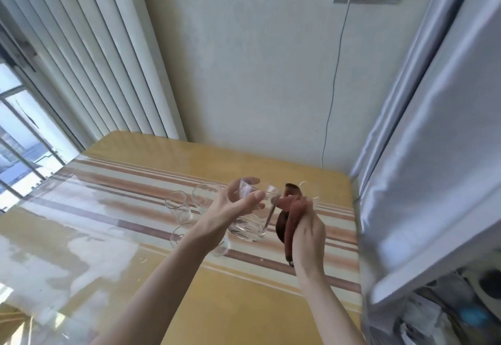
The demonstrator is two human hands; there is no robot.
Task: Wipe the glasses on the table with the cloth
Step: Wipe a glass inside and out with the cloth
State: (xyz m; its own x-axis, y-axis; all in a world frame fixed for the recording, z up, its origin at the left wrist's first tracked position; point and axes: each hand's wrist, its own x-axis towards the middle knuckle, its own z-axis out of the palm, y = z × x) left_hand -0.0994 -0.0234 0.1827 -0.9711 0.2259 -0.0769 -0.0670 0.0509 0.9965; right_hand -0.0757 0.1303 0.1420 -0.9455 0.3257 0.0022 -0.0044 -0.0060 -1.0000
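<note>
My left hand (233, 206) grips a clear drinking glass (254, 220), lifted above the table and tilted with its mouth toward the right. My right hand (306, 225) is closed around a reddish-brown cloth (290, 217), which touches the rim of the held glass and hangs down below my fist. Several more clear glasses stand on the table: two (180, 206) (203, 195) left of my left hand, one (177, 236) nearer me partly behind my forearm, and one (311, 190) behind the cloth.
The table (135, 277) has a yellow top with brown and cream stripes under a clear cover. A tall grey fridge (433, 154) stands against its right edge. A white wall with a cable (332, 100) lies behind, a window with blinds at left.
</note>
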